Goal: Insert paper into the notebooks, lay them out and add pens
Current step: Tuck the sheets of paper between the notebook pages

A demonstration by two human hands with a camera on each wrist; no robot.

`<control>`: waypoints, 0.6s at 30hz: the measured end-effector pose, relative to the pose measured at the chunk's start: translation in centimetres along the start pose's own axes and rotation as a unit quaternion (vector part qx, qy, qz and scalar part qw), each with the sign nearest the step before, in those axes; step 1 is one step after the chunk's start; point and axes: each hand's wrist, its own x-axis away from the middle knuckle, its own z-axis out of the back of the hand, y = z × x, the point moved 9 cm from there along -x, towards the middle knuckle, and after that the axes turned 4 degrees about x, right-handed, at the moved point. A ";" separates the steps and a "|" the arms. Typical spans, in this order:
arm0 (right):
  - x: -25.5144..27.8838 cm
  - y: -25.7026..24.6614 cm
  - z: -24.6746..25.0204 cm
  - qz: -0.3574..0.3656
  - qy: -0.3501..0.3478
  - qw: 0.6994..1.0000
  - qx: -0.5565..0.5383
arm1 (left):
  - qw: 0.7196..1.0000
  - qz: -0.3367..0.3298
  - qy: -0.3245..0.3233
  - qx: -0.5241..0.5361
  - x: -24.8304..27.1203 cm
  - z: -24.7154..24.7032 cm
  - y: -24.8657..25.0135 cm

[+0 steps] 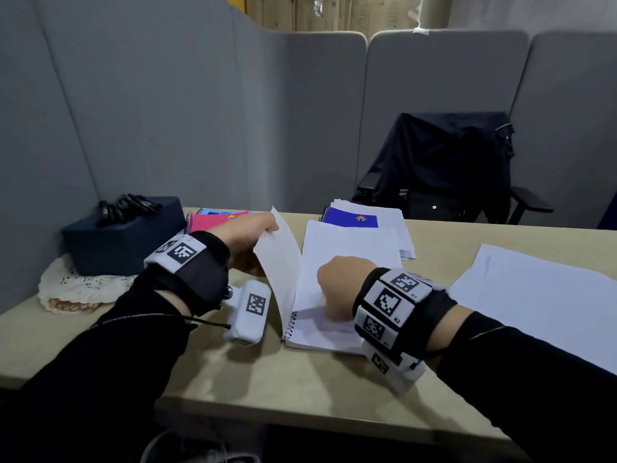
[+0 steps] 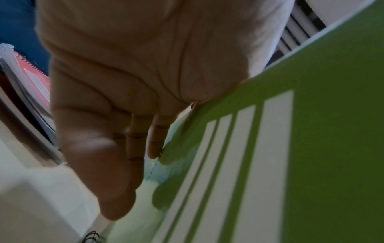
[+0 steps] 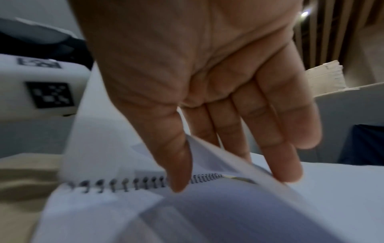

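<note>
Lying open on the bench [image 1: 300,389] right in front of the person, the notebook [image 1: 334,335] gets its green cover [image 2: 311,148] and leaves propped upright by the left hand [image 1: 247,245], fingers curled over the top edge, clearing room. Right hand [image 1: 340,285] reaches down onto the page, seemingly pinching a loose sheet [image 3: 239,157] between thumb and fingers by the spiral. Spare paper [image 1: 534,295] waits right; pens [image 1: 130,205] far left.
</note>
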 end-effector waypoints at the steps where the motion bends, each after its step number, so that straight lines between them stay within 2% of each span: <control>1: 0.2 -0.5 -0.3 0.010 -0.004 1.000 0.006 | 1.000 0.000 -0.002 0.002 -0.1 -0.1 0.0; 7: 1.2 -2.1 -1.6 0.034 0.002 0.998 0.044 | 1.000 -0.001 -0.012 0.022 -0.3 -0.6 -0.1; 13: 1.7 -2.5 -1.2 0.042 0.024 0.999 0.019 | 0.999 0.003 -0.045 0.025 -0.4 -1.9 -0.2; 18: 1.5 -2.8 -1.4 0.039 0.009 0.999 -0.007 | 0.997 0.008 -0.072 0.004 -0.5 -2.7 -0.4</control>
